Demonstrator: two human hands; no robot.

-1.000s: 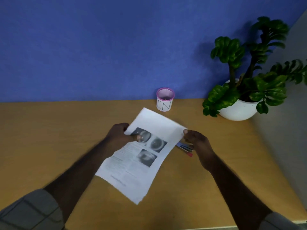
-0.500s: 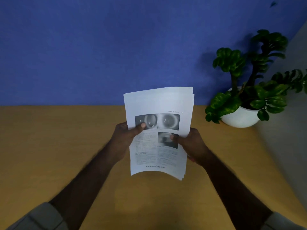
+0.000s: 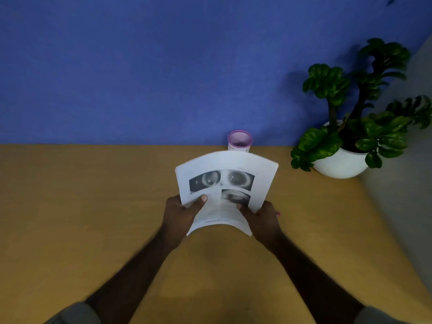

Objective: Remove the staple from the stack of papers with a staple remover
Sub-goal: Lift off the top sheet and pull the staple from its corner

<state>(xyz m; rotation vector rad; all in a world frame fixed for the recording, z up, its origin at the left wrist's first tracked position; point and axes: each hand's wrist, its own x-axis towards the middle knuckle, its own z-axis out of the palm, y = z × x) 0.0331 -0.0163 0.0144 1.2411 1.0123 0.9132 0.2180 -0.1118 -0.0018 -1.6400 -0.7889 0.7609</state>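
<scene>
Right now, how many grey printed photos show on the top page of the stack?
3. On the stack of papers, two sit side by side in the upper half; a third lies below the right one, partly covered by the right hand.

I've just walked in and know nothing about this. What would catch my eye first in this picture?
First, the stack of papers with grey photos printed on it, held up at the centre above the wooden desk by the left hand and right hand. Next, the leafy potted plant in its white bowl at the far right corner, and the small pink-rimmed cup standing behind the papers against the blue wall.
</scene>
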